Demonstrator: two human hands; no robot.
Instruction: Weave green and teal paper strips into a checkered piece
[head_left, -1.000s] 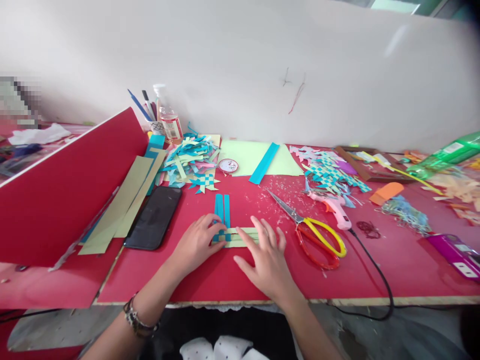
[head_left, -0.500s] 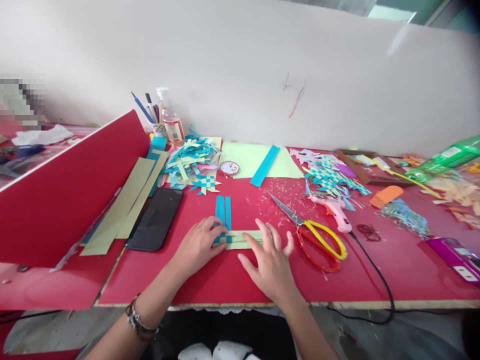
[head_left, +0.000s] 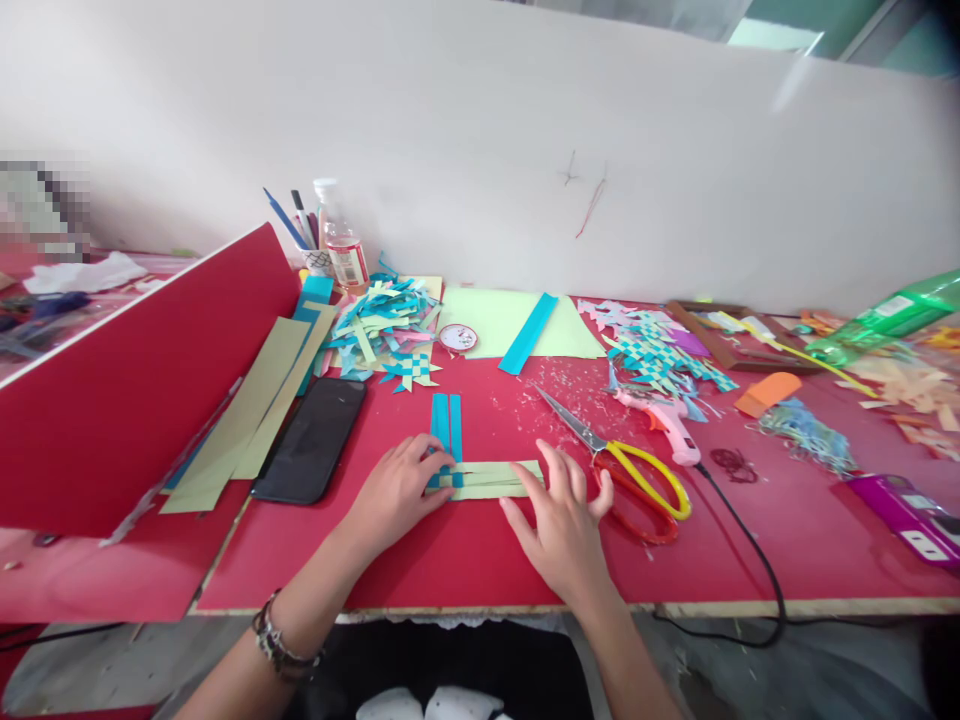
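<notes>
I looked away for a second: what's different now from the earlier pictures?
The right hand, fingers spread, has moved rightward along the pale green flat paper strips, showing more of them, and is nearer the metal scissors with yellow and red handles. The left hand stays at the blue-and-green woven paper corner; the two narrow blue paper strips and scissors lie as before.

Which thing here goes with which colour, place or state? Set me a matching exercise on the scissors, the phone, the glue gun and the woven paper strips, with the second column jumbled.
Things
1. Scissors
2. Phone
3. Glue gun
4. Woven paper strips

Descriptions
A. Black, lying flat
B. Blue and pale green, under the fingers of the left hand
C. One yellow handle, one red
D. Mostly pink

Right pairs: 1-C, 2-A, 3-D, 4-B
</notes>
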